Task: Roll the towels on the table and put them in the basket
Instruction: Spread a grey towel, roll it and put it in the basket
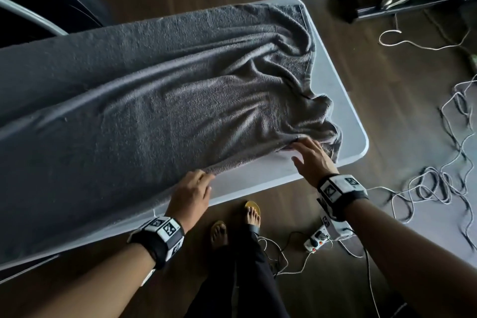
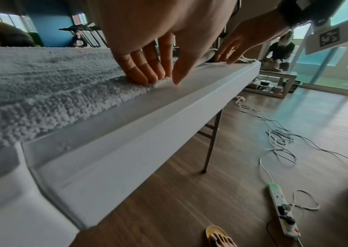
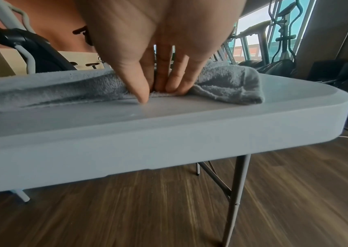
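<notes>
Your gray towel (image 1: 160,100) lies spread and wrinkled over the counter (image 1: 258,175). Left hand (image 1: 191,193) and right hand (image 1: 313,157) press its near edge, fingers relaxed. It's soft, limp: grip both near corners.

The towel (image 1: 160,100) runs off the head view's left edge, away from both grips, so its far end cannot be seen. It hides most of the desk (image 1: 271,175) beneath. Right hand (image 1: 313,160) fingertips vanish under the towel's hem. The floor in the right wrist view is motion-blurred.
</notes>
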A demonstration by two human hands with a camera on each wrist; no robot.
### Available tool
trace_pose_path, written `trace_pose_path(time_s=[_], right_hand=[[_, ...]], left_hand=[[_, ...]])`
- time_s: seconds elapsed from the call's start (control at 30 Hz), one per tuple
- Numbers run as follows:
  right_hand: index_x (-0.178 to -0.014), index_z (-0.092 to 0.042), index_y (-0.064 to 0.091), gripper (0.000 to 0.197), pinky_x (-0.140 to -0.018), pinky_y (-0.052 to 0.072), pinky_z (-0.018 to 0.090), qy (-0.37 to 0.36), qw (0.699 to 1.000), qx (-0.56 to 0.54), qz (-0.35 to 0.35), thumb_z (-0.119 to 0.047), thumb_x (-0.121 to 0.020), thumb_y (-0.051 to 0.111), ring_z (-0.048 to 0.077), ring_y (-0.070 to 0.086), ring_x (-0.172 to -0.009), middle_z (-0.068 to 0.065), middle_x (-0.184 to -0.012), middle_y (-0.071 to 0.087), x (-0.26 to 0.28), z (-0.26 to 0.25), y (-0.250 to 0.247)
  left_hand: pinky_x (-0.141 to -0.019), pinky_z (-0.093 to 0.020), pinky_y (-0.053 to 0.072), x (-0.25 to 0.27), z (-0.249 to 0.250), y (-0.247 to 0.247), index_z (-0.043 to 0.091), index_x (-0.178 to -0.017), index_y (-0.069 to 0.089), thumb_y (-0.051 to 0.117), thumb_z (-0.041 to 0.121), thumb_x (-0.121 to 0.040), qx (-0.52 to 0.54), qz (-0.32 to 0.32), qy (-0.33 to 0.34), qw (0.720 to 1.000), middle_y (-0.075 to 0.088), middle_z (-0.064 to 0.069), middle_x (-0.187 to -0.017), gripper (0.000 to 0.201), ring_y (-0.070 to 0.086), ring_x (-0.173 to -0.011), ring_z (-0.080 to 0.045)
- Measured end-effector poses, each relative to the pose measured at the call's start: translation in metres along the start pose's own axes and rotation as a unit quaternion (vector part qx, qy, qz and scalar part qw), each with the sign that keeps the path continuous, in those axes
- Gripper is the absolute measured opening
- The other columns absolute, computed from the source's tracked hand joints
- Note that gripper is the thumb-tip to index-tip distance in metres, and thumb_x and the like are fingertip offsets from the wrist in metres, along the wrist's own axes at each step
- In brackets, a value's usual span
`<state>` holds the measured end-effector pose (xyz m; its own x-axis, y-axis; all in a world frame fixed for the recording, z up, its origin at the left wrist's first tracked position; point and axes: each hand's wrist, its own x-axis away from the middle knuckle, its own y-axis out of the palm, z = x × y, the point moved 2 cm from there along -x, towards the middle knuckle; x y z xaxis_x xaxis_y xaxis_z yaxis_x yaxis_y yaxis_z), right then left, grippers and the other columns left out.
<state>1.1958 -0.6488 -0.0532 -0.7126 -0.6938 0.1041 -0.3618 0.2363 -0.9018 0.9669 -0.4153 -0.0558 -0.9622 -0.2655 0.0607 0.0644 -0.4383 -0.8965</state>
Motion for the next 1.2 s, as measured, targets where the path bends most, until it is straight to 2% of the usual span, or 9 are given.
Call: trace_pose_path(time_s=[0.13, 0.27, 0.37, 0.47, 0.63, 0.7, 0.83, 1.03, 1.2], right_hand=[[-0.106, -0.012, 0.068, 0.030, -0.088, 0.051, 0.040, 0.001, 1.000, 0.007, 0.008, -0.005, -0.077, 0.070, 0.033, 0.059, -0.107, 0.008, -0.115, 0.064, -0.015, 0.001, -0.002], [-0.090, -0.006, 0.071, 0.022, -0.074, 0.054, 0.041, 0.000, 1.000, 0.005, -0.003, 0.003, -0.070, 0.069, 0.035, 0.067, -0.086, 0.014, -0.093, 0.070, -0.031, 0.005, -0.007], [-0.080, -0.004, 0.067, 0.022, -0.067, 0.055, 0.041, -0.033, 0.998, 0.030, -0.038, 0.006, -0.061, 0.071, 0.037, 0.066, -0.075, 0.015, -0.078, 0.065, -0.028, 0.006, -0.006], [-0.079, -0.009, 0.065, 0.017, -0.070, 0.053, 0.036, -0.060, 0.997, 0.042, -0.038, -0.005, -0.064, 0.071, 0.032, 0.059, -0.079, 0.009, -0.083, 0.062, -0.012, 0.009, -0.010], [-0.084, -0.011, 0.061, 0.019, -0.061, 0.050, 0.033, -0.064, 0.998, -0.004, -0.025, -0.002, -0.067, 0.063, 0.026, 0.057, -0.066, 0.003, -0.073, 0.059, 0.028, 0.015, -0.019], [-0.084, -0.012, 0.062, 0.021, -0.061, 0.049, 0.031, -0.061, 0.998, -0.011, -0.022, -0.001, -0.066, 0.063, 0.026, 0.057, -0.066, 0.002, -0.072, 0.059, 0.037, 0.019, -0.022], [-0.085, -0.014, 0.065, 0.025, -0.065, 0.049, 0.030, -0.044, 0.999, -0.025, -0.018, 0.002, -0.066, 0.063, 0.026, 0.059, -0.074, 0.003, -0.079, 0.061, 0.048, 0.032, -0.028], [-0.081, -0.021, 0.063, 0.018, -0.059, 0.051, 0.035, 0.007, 0.999, -0.050, 0.017, -0.009, -0.071, 0.055, 0.027, 0.058, -0.074, 0.001, -0.077, 0.057, 0.061, 0.051, -0.034], [-0.085, -0.022, 0.068, 0.018, -0.061, 0.052, 0.036, 0.054, 0.997, 0.005, -0.051, -0.009, -0.073, 0.063, 0.029, 0.062, -0.074, 0.003, -0.080, 0.063, 0.087, 0.055, -0.030]], left_hand=[[-0.071, -0.038, 0.054, -0.012, 0.000, -0.004, 0.007, -0.105, 0.067, 0.071, 0.005, -0.079, -0.011, 0.028, -0.035, 0.999, 0.061, -0.008, -0.094, 0.026, 0.058, -0.085, -0.026], [-0.071, -0.041, 0.052, -0.018, 0.010, -0.002, 0.009, -0.099, 0.066, 0.071, 0.008, -0.078, -0.015, 0.046, -0.056, 0.997, 0.061, -0.007, -0.091, 0.021, 0.057, -0.084, -0.027], [-0.069, -0.040, 0.049, -0.020, 0.035, 0.005, 0.012, -0.097, 0.065, 0.069, 0.009, -0.078, -0.020, 0.028, -0.015, 0.999, 0.059, -0.004, -0.090, 0.019, 0.055, -0.081, -0.024], [-0.078, -0.040, 0.050, -0.026, 0.071, 0.018, 0.011, -0.105, 0.063, 0.060, 0.010, -0.081, 0.006, 0.000, 0.054, 0.999, 0.059, -0.006, -0.096, 0.024, 0.055, -0.088, -0.023], [-0.082, -0.039, 0.050, -0.048, 0.136, 0.037, 0.012, -0.122, 0.058, 0.075, 0.018, -0.072, 0.005, -0.040, 0.094, 0.995, 0.060, -0.008, -0.108, 0.053, 0.056, -0.096, -0.027], [-0.076, -0.040, 0.050, -0.059, 0.141, 0.042, 0.013, -0.116, 0.062, 0.078, 0.018, -0.067, -0.010, -0.061, 0.061, 0.996, 0.062, -0.007, -0.103, 0.051, 0.057, -0.092, -0.028], [-0.064, -0.037, 0.051, -0.066, 0.130, 0.046, 0.013, -0.080, 0.066, 0.075, 0.002, -0.063, -0.021, -0.060, 0.041, 0.997, 0.061, -0.006, -0.077, 0.023, 0.057, -0.073, -0.028], [-0.061, -0.031, 0.050, -0.023, 0.113, 0.030, 0.014, -0.084, 0.069, 0.073, 0.003, -0.072, 0.053, 0.011, -0.028, 0.998, 0.063, -0.002, -0.081, 0.017, 0.058, -0.075, -0.023], [-0.061, -0.031, 0.052, 0.008, 0.123, 0.045, 0.012, -0.081, 0.073, 0.073, 0.003, -0.071, 0.093, -0.044, -0.019, 0.995, 0.065, -0.004, -0.075, 0.014, 0.062, -0.072, -0.025]])
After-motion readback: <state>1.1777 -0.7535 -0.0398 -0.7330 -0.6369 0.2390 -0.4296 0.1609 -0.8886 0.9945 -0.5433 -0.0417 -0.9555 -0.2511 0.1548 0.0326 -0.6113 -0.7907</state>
